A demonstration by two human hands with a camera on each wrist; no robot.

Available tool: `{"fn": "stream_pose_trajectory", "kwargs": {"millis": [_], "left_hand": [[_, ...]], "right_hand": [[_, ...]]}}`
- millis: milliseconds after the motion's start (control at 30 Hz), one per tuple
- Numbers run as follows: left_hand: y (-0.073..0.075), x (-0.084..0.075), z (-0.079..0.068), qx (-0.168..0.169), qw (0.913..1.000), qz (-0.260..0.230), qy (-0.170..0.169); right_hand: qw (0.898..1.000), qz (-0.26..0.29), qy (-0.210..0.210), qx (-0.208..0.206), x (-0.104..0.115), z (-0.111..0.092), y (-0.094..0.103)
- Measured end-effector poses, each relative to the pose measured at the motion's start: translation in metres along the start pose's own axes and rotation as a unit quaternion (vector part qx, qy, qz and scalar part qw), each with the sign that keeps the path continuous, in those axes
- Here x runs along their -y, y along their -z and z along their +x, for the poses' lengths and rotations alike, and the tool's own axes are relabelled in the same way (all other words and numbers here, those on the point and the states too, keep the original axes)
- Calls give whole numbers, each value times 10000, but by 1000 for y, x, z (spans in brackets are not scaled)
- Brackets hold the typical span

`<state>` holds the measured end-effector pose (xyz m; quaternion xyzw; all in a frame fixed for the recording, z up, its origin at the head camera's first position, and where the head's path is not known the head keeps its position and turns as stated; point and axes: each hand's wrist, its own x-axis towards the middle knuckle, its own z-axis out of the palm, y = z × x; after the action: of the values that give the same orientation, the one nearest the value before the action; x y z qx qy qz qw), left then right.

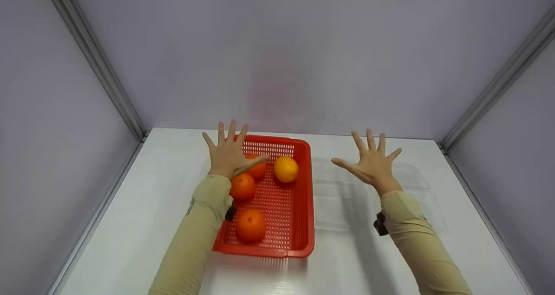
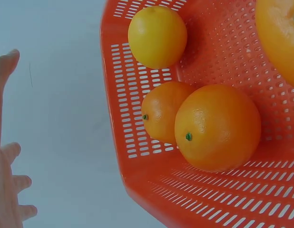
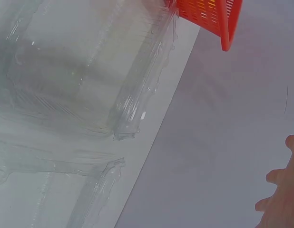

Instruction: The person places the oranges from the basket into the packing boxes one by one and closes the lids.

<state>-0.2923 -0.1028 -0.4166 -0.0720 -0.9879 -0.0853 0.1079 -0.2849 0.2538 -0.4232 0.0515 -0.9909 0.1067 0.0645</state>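
My left hand [image 1: 226, 157] hovers over the left part of a red plastic basket [image 1: 306, 199], fingers spread wide and nothing held. Inside the basket are several orange fruits: a yellower orange [image 1: 286, 169] at the back right, two more behind and below my left thumb, and a larger orange [image 1: 251, 225] near the front. The left wrist view shows green stem ends on the two touching oranges [image 2: 217, 128]. My right hand [image 1: 372, 165], also spread and holding nothing, hangs above clear plastic clamshell containers [image 1: 340, 206] to the right of the basket.
A white table [image 1: 134, 225] carries everything. Pale panels with grey metal corner strips [image 1: 95, 56] enclose it at the back and both sides. The clear containers [image 3: 80, 71] lie close beside the basket and are hard to see against the white top.
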Motion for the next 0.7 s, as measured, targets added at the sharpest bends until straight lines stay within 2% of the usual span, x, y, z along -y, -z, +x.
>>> {"fn": "stream_pose_trajectory", "kwargs": {"millis": [467, 700], "left_hand": [[1, 4, -1, 110, 9999, 88, 22], [5, 8, -7, 298, 9991, -298, 33]], "right_hand": [[9999, 142, 63, 42, 3, 0, -2], [9979, 509, 387, 120, 10, -4, -5]]}}
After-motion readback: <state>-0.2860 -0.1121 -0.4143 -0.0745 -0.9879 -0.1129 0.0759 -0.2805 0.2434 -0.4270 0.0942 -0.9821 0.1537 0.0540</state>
